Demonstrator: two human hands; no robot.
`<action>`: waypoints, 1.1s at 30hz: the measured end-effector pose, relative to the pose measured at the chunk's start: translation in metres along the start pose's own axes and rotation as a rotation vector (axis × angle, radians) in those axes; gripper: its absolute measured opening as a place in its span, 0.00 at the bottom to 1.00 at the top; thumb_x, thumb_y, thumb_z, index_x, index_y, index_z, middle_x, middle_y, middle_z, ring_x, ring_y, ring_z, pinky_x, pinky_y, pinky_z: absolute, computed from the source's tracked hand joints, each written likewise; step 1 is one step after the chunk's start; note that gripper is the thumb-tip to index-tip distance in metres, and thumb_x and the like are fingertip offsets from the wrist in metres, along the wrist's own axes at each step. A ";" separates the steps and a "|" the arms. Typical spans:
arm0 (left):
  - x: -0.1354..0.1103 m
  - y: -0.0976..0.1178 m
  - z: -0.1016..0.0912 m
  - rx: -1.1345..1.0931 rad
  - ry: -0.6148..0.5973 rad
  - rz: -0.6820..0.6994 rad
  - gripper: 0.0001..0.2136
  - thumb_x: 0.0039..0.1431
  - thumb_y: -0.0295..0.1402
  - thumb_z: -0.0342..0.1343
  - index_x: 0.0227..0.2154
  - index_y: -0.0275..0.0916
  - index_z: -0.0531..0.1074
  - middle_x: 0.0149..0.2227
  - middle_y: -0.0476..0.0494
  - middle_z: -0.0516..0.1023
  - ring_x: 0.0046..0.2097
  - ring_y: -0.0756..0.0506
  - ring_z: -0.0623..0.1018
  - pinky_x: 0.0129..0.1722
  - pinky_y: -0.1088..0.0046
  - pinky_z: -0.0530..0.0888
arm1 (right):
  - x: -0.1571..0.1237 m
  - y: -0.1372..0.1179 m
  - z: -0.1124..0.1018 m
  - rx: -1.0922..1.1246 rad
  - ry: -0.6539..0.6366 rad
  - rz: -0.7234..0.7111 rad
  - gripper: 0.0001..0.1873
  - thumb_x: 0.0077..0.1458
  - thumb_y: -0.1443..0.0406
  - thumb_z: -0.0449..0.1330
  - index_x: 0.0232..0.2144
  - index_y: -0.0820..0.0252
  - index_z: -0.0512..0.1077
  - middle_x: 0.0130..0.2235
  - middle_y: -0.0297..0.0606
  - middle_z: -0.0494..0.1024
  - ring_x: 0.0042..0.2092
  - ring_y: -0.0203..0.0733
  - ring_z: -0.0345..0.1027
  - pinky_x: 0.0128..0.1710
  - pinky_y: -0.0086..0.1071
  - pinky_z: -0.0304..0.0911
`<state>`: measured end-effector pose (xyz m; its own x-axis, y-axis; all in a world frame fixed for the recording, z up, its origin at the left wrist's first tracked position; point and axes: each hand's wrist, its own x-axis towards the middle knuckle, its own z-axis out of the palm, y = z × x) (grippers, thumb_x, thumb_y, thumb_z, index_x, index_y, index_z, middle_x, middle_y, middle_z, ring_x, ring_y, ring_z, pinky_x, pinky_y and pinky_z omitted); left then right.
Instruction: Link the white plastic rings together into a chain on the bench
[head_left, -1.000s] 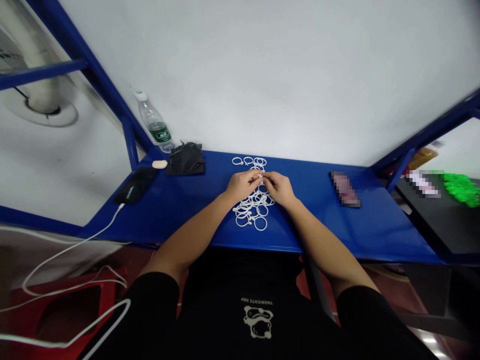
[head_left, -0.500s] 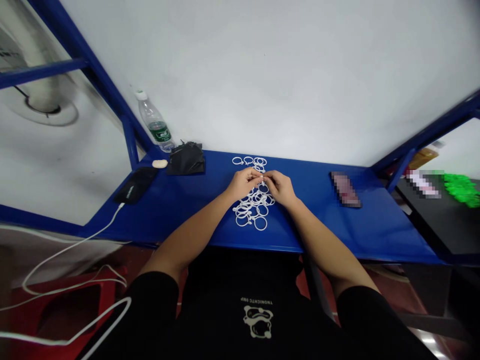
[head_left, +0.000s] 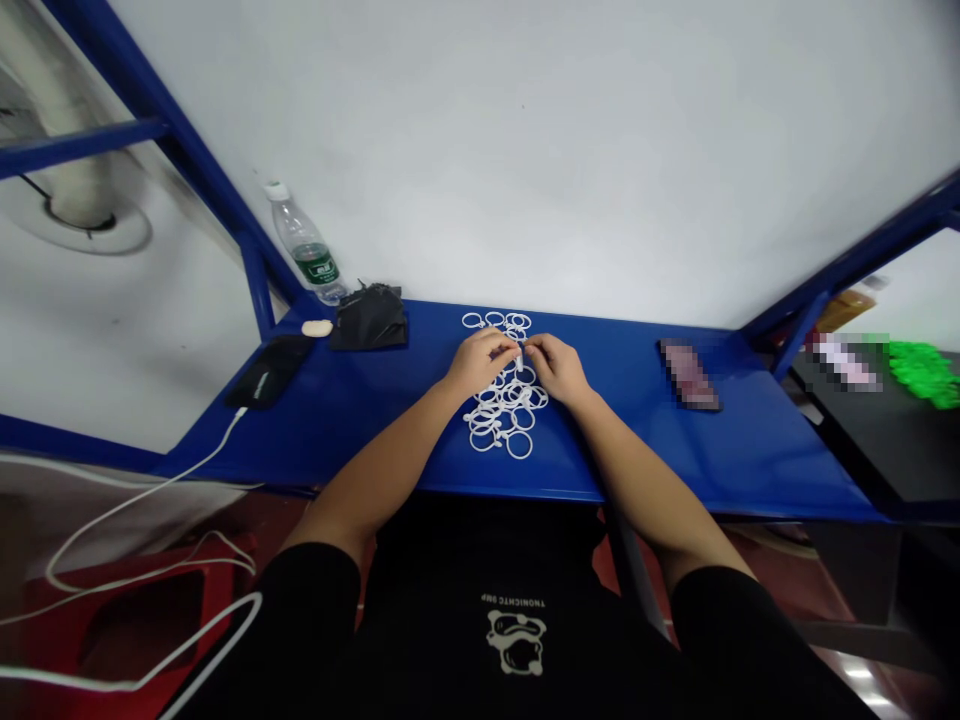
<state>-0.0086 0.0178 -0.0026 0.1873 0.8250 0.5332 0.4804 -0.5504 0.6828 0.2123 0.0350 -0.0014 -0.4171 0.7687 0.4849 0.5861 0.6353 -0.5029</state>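
My left hand (head_left: 478,364) and my right hand (head_left: 559,368) meet fingertip to fingertip over a pile of white plastic rings (head_left: 504,418) on the blue table (head_left: 360,420). Both hands are closed in a pinch on one small white ring (head_left: 520,352) held between them. A short row of white rings (head_left: 496,321) lies just beyond my fingers, near the wall. Most of the pile spreads out under and behind my wrists.
A water bottle (head_left: 305,246), a black pouch (head_left: 370,316) and a small beige object (head_left: 317,327) sit at the back left. A black phone (head_left: 268,370) with a white cable (head_left: 142,495) lies left. A blurred phone (head_left: 688,374) lies right. Green parts (head_left: 924,372) are on a neighbouring black table.
My hands have stayed over the pile, with only slight finger movement on the ring. The view has shifted a little.
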 end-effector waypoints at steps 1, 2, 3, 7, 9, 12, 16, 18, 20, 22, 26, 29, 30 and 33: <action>0.001 -0.001 -0.003 0.073 0.025 0.041 0.03 0.69 0.34 0.66 0.39 0.42 0.82 0.44 0.42 0.83 0.48 0.43 0.82 0.53 0.60 0.80 | 0.002 0.008 0.001 -0.025 0.011 0.025 0.17 0.75 0.58 0.51 0.53 0.53 0.78 0.49 0.45 0.85 0.49 0.50 0.78 0.52 0.42 0.72; 0.002 -0.002 -0.005 0.129 0.036 0.066 0.03 0.69 0.34 0.66 0.39 0.42 0.82 0.46 0.41 0.82 0.52 0.42 0.81 0.58 0.58 0.78 | 0.004 0.016 0.003 -0.064 0.008 0.041 0.18 0.74 0.59 0.52 0.55 0.54 0.78 0.52 0.47 0.84 0.52 0.52 0.77 0.55 0.45 0.72; 0.003 -0.004 -0.007 0.167 0.025 0.076 0.03 0.69 0.33 0.66 0.38 0.41 0.81 0.49 0.40 0.82 0.55 0.41 0.80 0.61 0.56 0.76 | 0.005 0.024 0.004 -0.112 -0.012 0.045 0.19 0.72 0.61 0.54 0.58 0.56 0.77 0.55 0.49 0.83 0.55 0.55 0.76 0.59 0.49 0.71; 0.003 -0.013 -0.008 0.201 -0.190 0.017 0.06 0.72 0.34 0.61 0.43 0.41 0.82 0.51 0.41 0.84 0.54 0.40 0.82 0.59 0.57 0.76 | 0.008 0.043 0.011 -0.294 -0.128 0.113 0.26 0.68 0.65 0.58 0.66 0.59 0.74 0.68 0.52 0.74 0.66 0.62 0.68 0.67 0.59 0.63; 0.002 -0.015 -0.005 0.191 -0.310 0.009 0.08 0.72 0.36 0.60 0.44 0.41 0.83 0.49 0.42 0.85 0.52 0.41 0.82 0.57 0.59 0.77 | 0.009 0.041 0.013 -0.350 -0.187 0.139 0.27 0.69 0.64 0.57 0.67 0.56 0.73 0.70 0.50 0.73 0.69 0.63 0.65 0.69 0.60 0.60; -0.001 -0.011 -0.001 0.127 -0.377 -0.001 0.08 0.71 0.37 0.60 0.41 0.42 0.83 0.45 0.44 0.87 0.48 0.42 0.83 0.53 0.64 0.77 | 0.009 0.034 0.011 -0.349 -0.230 0.118 0.24 0.70 0.62 0.57 0.64 0.57 0.77 0.67 0.49 0.77 0.67 0.60 0.68 0.69 0.56 0.60; -0.002 -0.005 0.002 -0.004 -0.337 -0.107 0.11 0.72 0.40 0.58 0.40 0.41 0.83 0.38 0.47 0.86 0.37 0.46 0.82 0.41 0.69 0.76 | 0.010 0.027 0.010 -0.309 -0.193 0.064 0.23 0.69 0.65 0.57 0.62 0.58 0.78 0.62 0.48 0.80 0.63 0.57 0.71 0.66 0.51 0.64; -0.001 -0.006 0.002 -0.004 -0.274 -0.119 0.11 0.72 0.39 0.58 0.39 0.40 0.83 0.38 0.46 0.86 0.38 0.46 0.82 0.41 0.69 0.76 | 0.010 0.026 0.011 -0.322 -0.182 0.041 0.26 0.68 0.69 0.56 0.65 0.57 0.76 0.66 0.48 0.78 0.64 0.57 0.70 0.66 0.52 0.63; 0.000 -0.010 0.000 0.022 -0.207 -0.125 0.10 0.72 0.37 0.59 0.40 0.39 0.83 0.40 0.45 0.87 0.41 0.45 0.83 0.44 0.68 0.76 | 0.010 0.027 0.013 -0.332 -0.197 0.027 0.26 0.68 0.70 0.56 0.64 0.55 0.77 0.67 0.46 0.76 0.65 0.58 0.69 0.66 0.53 0.63; 0.002 -0.014 -0.002 0.044 -0.166 -0.137 0.08 0.71 0.36 0.60 0.41 0.39 0.83 0.41 0.44 0.87 0.42 0.45 0.83 0.46 0.68 0.77 | 0.010 0.028 0.014 -0.323 -0.210 0.025 0.22 0.67 0.69 0.57 0.59 0.54 0.80 0.65 0.46 0.78 0.62 0.58 0.70 0.64 0.53 0.65; 0.002 -0.017 -0.004 0.098 -0.166 -0.132 0.07 0.71 0.34 0.61 0.41 0.39 0.83 0.41 0.44 0.87 0.42 0.45 0.84 0.46 0.67 0.78 | 0.010 0.033 0.014 -0.266 -0.178 0.027 0.14 0.66 0.68 0.61 0.49 0.55 0.83 0.59 0.48 0.81 0.56 0.57 0.72 0.60 0.51 0.68; 0.000 -0.018 -0.002 0.144 -0.172 -0.098 0.06 0.70 0.33 0.63 0.43 0.39 0.83 0.42 0.43 0.86 0.42 0.45 0.84 0.46 0.67 0.79 | 0.010 0.035 0.015 -0.178 -0.124 0.035 0.11 0.65 0.68 0.61 0.46 0.56 0.82 0.56 0.50 0.79 0.57 0.56 0.72 0.61 0.51 0.68; 0.000 -0.018 -0.002 0.153 -0.168 -0.087 0.06 0.70 0.32 0.63 0.45 0.39 0.83 0.43 0.43 0.86 0.41 0.45 0.84 0.45 0.68 0.79 | 0.009 0.035 0.016 -0.138 -0.099 0.034 0.10 0.65 0.68 0.61 0.45 0.56 0.82 0.56 0.50 0.78 0.58 0.56 0.71 0.61 0.51 0.68; -0.002 -0.018 0.001 0.157 -0.141 -0.036 0.10 0.68 0.29 0.65 0.50 0.40 0.82 0.45 0.44 0.86 0.41 0.47 0.84 0.45 0.68 0.79 | 0.008 0.029 0.016 0.012 -0.005 0.018 0.08 0.67 0.65 0.61 0.44 0.56 0.79 0.57 0.50 0.77 0.58 0.54 0.72 0.59 0.50 0.70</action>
<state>-0.0167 0.0266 -0.0161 0.2807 0.8595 0.4272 0.6141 -0.5029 0.6082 0.2153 0.0609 -0.0234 -0.4101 0.7803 0.4721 0.5855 0.6222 -0.5198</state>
